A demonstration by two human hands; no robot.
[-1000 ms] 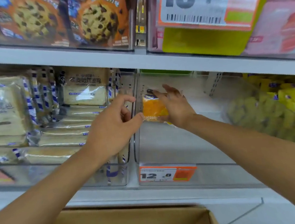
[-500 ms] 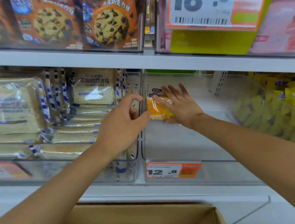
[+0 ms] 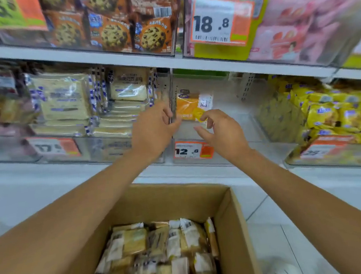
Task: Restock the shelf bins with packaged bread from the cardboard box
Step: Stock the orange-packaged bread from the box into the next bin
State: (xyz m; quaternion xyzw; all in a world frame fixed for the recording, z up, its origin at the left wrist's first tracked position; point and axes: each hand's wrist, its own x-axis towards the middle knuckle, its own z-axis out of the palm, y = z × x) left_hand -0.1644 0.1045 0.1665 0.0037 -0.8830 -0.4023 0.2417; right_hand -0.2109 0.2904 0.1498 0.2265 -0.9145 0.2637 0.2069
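Observation:
An orange packet of bread (image 3: 189,108) stands upright at the back of a clear shelf bin (image 3: 236,132) that carries a 12.8 price tag (image 3: 192,150). My right hand (image 3: 220,133) hovers just in front of the packet with loosely curled fingers and holds nothing. My left hand (image 3: 153,128) is at the bin's clear left wall (image 3: 170,113), with the thumb on one side and the fingers on the other. Below both arms the open cardboard box (image 3: 238,230) holds several packaged breads (image 3: 163,254).
To the left is a bin of pale sliced-bread packs (image 3: 62,99). A bin of yellow snack bags (image 3: 330,115) stands at the right. The shelf above holds cookie packs (image 3: 113,33) and an 18.8 tag (image 3: 215,22). A white shelf ledge (image 3: 48,187) runs in front of the bins.
My right hand has let go of the orange packet and drawn back toward me. The view has tipped down, so the box contents now show. The left hand has slid slightly forward along the wall.

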